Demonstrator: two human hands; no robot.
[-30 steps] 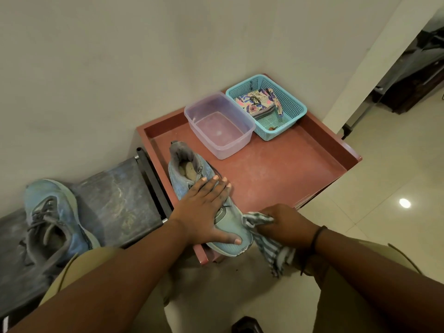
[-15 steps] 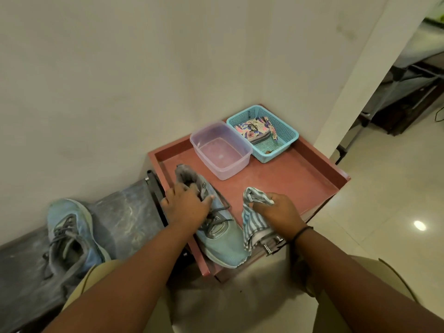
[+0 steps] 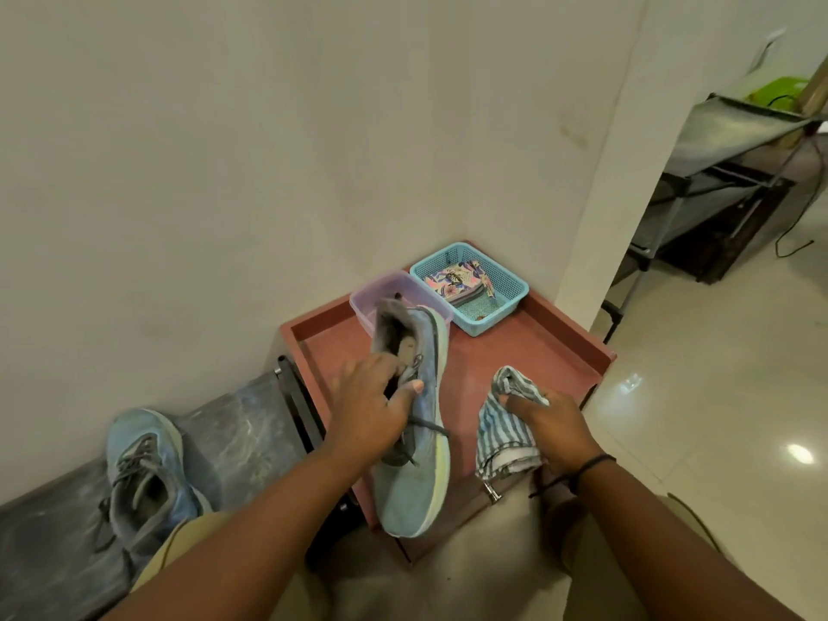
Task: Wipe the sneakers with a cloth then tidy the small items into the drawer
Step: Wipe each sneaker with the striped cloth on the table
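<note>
My left hand (image 3: 369, 407) grips a light blue sneaker (image 3: 414, 468) at its tongue and laces, holding it lifted and tilted above the red cabinet top (image 3: 528, 351), toe toward me. My right hand (image 3: 553, 425) is closed on a blue-and-white striped cloth (image 3: 504, 423) resting near the cabinet's front right edge. The second blue sneaker (image 3: 143, 468) lies on the dark bench (image 3: 237, 437) to the left. A teal basket (image 3: 511, 291) at the back corner holds a patterned pouch (image 3: 452, 282) and small items.
A clear pink plastic tub (image 3: 381, 289) stands behind the lifted sneaker, beside the basket. A metal drawer handle (image 3: 490, 493) shows under the cloth on the cabinet front. Walls close off the back and right corner. Shiny tiled floor and a dark rack (image 3: 717, 195) lie to the right.
My left hand went from pressing on the sneaker to gripping its tongue and lifting it off the cabinet top. My right hand with the cloth moved from the toe onto the cabinet.
</note>
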